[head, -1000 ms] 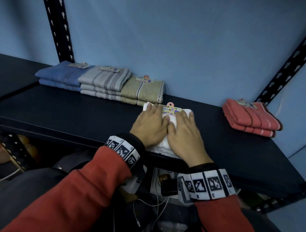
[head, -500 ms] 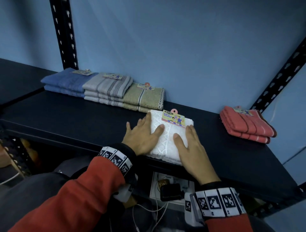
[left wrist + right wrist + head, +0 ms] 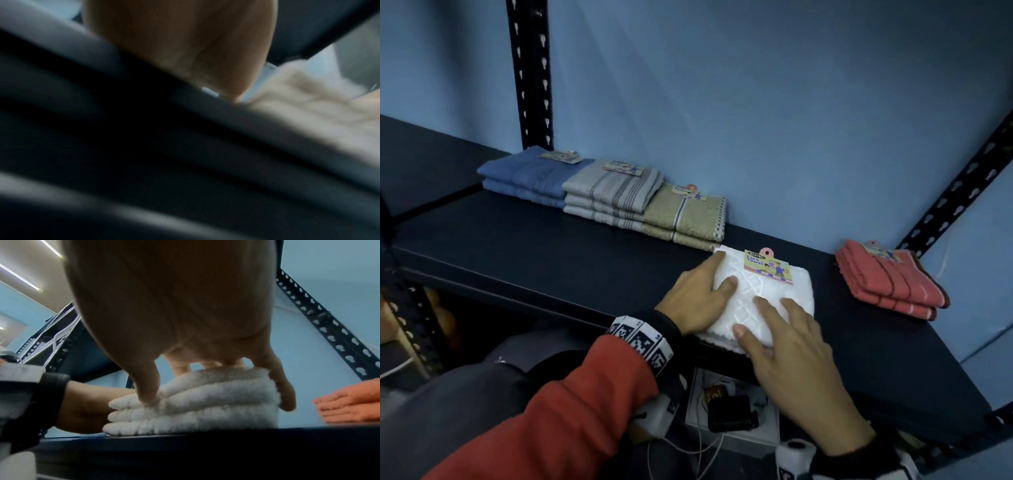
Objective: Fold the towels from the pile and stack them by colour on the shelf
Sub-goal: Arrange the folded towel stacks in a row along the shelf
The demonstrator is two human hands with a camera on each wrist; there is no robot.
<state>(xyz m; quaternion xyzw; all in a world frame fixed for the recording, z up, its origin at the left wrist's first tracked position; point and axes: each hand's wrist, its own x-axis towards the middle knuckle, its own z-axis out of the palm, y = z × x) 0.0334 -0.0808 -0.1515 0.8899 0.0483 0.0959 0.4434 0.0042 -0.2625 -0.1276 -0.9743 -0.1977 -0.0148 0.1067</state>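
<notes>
A folded white towel (image 3: pixel 760 301) with a paper label lies near the front edge of the dark shelf (image 3: pixel 534 246). In the right wrist view the white towel (image 3: pixel 197 404) shows as a thick stack of layers. My left hand (image 3: pixel 702 294) rests flat against the towel's left side, thumb on top. My right hand (image 3: pixel 784 332) lies flat on its front right part, fingers straight and spread. Behind stand a blue stack (image 3: pixel 527 178), a grey striped stack (image 3: pixel 613 195) and a tan stack (image 3: pixel 685 219). A coral stack (image 3: pixel 887 281) sits to the right.
Black perforated uprights stand at the back left (image 3: pixel 530 75) and at the right (image 3: pixel 962 192) against the blue wall. Below the shelf lie cables and a small black device (image 3: pixel 729 411). Bare shelf lies between the white towel and the coral stack.
Both hands have slid back and apart across the white towel, uncovering its top and label. The left hand now sits at its left side, the right at its front.
</notes>
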